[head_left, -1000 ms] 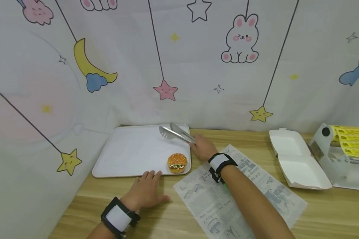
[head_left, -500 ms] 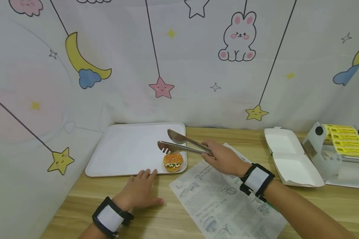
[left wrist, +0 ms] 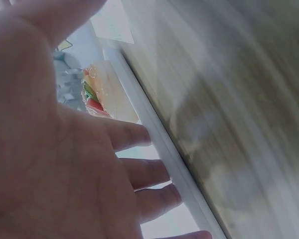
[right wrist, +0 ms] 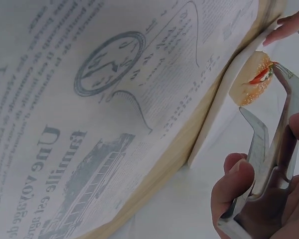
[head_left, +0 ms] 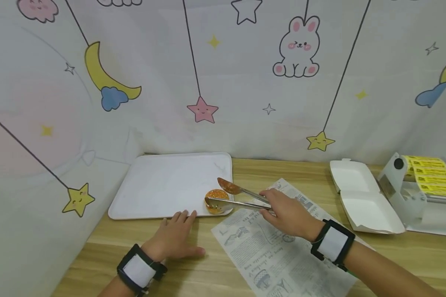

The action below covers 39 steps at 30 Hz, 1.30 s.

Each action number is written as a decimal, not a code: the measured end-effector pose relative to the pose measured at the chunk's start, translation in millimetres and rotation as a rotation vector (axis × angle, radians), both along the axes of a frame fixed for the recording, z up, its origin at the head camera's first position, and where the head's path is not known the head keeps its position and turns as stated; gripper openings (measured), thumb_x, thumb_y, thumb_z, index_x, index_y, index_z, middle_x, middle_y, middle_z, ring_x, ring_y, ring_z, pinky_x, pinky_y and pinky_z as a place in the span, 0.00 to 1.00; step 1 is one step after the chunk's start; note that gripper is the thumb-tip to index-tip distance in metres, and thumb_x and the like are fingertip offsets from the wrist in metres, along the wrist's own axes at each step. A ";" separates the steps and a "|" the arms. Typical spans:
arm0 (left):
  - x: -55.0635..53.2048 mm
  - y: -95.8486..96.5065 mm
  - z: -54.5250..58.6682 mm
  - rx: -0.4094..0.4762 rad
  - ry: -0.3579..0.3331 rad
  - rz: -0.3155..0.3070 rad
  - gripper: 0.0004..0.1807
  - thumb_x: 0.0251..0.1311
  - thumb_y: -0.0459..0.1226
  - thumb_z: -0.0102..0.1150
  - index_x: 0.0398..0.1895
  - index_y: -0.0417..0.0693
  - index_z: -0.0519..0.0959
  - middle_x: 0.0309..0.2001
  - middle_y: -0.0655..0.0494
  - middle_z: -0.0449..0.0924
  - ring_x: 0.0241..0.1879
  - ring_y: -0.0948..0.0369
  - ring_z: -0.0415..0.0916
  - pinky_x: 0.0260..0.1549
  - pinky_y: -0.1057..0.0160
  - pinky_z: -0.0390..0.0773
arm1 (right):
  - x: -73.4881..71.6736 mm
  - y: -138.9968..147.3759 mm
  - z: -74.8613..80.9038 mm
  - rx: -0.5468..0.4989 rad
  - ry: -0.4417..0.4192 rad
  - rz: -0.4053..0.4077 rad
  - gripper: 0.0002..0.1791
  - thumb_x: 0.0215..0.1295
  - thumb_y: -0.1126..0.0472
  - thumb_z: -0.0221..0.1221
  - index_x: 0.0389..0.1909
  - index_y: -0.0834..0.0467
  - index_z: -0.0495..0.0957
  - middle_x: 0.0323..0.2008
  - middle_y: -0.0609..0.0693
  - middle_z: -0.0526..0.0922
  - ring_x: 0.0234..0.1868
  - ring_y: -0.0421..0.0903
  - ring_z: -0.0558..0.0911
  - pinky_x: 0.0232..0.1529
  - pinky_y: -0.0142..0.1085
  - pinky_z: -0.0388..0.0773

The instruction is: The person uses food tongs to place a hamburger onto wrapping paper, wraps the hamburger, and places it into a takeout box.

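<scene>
My right hand [head_left: 291, 214] grips a pair of metal serving tongs [head_left: 247, 203], whose arms stand apart. The tongs' tips lie on either side of a small sesame-bun hamburger [right wrist: 256, 77], one in front and partly hiding it in the head view. Whether both tips touch the bun, I cannot tell. The hamburger sits at the near right corner of a white tray [head_left: 163, 185]. My left hand [head_left: 172, 239] has its fingers extended, fingertips on the tray's near rim, thumb out over the table. In the left wrist view the hamburger [left wrist: 102, 92] is just beyond those fingers.
A printed paper sheet [head_left: 260, 251] lies on the wooden table [head_left: 193, 276] under my right hand. To the right stand an opened white takeaway box [head_left: 369, 210] and a dispenser with yellow labels [head_left: 431, 175]. A patterned cloth [head_left: 245, 82] hangs behind.
My right hand drew the tongs rightward from the tray's back edge, then lowered them toward the near side, bringing their tips around the hamburger. The left hand has stayed at the tray's rim.
</scene>
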<state>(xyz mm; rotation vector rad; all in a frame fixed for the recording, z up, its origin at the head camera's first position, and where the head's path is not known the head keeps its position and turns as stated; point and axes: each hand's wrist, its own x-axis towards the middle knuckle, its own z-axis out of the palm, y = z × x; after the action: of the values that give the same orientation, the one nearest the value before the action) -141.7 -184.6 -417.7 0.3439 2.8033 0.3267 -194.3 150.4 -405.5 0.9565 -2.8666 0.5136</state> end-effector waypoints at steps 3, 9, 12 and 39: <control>0.3 0.0 -0.4 0.000 -0.005 0.003 0.64 0.50 0.68 0.74 0.80 0.36 0.61 0.77 0.28 0.61 0.76 0.31 0.59 0.68 0.20 0.56 | -0.1 -1.1 -0.6 0.021 0.012 -0.013 0.24 0.76 0.56 0.62 0.66 0.64 0.74 0.53 0.55 0.84 0.43 0.42 0.81 0.37 0.36 0.82; 0.3 -0.2 -0.2 0.003 0.000 0.001 0.65 0.50 0.68 0.74 0.80 0.36 0.61 0.77 0.29 0.61 0.76 0.31 0.59 0.69 0.20 0.56 | 1.4 -1.4 -1.3 0.038 0.053 0.000 0.24 0.74 0.55 0.64 0.64 0.63 0.75 0.50 0.55 0.84 0.40 0.41 0.80 0.33 0.33 0.79; -0.2 0.0 -0.2 0.004 0.000 -0.001 0.65 0.50 0.68 0.74 0.80 0.36 0.61 0.77 0.29 0.61 0.76 0.31 0.59 0.69 0.21 0.56 | 2.4 -1.8 -1.5 0.037 0.057 0.005 0.25 0.73 0.55 0.65 0.64 0.63 0.75 0.52 0.56 0.84 0.42 0.41 0.81 0.34 0.33 0.80; 2.2 2.6 3.8 -0.008 0.010 -0.002 0.65 0.49 0.68 0.75 0.80 0.35 0.61 0.77 0.28 0.61 0.76 0.31 0.59 0.69 0.19 0.54 | 8.1 -5.8 -3.2 0.077 0.068 -0.002 0.21 0.73 0.57 0.66 0.61 0.62 0.78 0.50 0.53 0.85 0.41 0.42 0.83 0.34 0.34 0.82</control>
<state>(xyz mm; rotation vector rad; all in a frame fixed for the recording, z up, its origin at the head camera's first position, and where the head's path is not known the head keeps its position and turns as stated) -139.5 -182.0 -413.9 0.3474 2.8135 0.3138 -186.2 144.6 -408.8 0.9629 -2.8446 0.3648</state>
